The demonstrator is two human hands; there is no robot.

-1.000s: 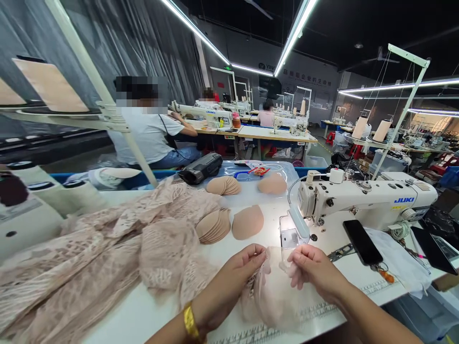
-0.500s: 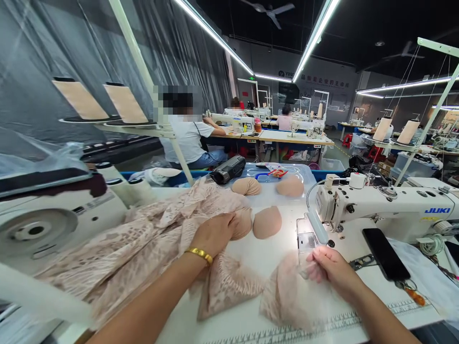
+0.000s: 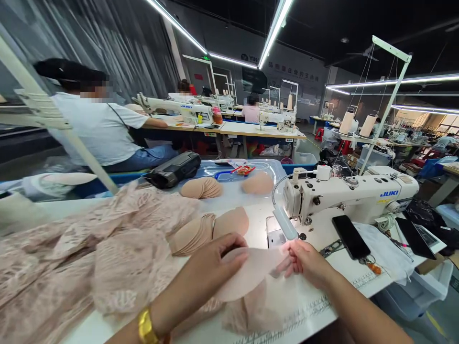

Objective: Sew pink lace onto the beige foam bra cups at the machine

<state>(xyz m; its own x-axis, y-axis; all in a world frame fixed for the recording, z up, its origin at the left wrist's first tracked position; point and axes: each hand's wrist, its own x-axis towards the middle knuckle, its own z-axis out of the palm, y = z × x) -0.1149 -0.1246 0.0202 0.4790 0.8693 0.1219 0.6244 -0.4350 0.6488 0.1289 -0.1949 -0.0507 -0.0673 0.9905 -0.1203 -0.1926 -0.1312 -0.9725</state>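
Observation:
My left hand (image 3: 215, 272), with a gold bracelet at the wrist, grips a pale pink cup pad (image 3: 247, 274) between thumb and fingers. The pad's right tip meets my right hand (image 3: 301, 260), whose fingers are pinched on sheer pink fabric (image 3: 265, 306) that hangs down to the table. Behind my left hand lies a fanned stack of beige pads (image 3: 193, 234), with a single pad (image 3: 233, 222) against its right side. The white sewing machine (image 3: 344, 196) stands just beyond my right hand.
Pink lace fabric (image 3: 125, 258) is heaped at the left. A clear tray (image 3: 276, 172) with more pads lies behind, beside a black device (image 3: 175, 169). A phone (image 3: 350, 236) and white cloth (image 3: 383, 248) are at the right. A person in white (image 3: 96, 129) sits beyond the table.
The view has turned right. My left hand has moved from the pad stack toward my right hand, now with a pad in it. My right hand still has the sheer fabric.

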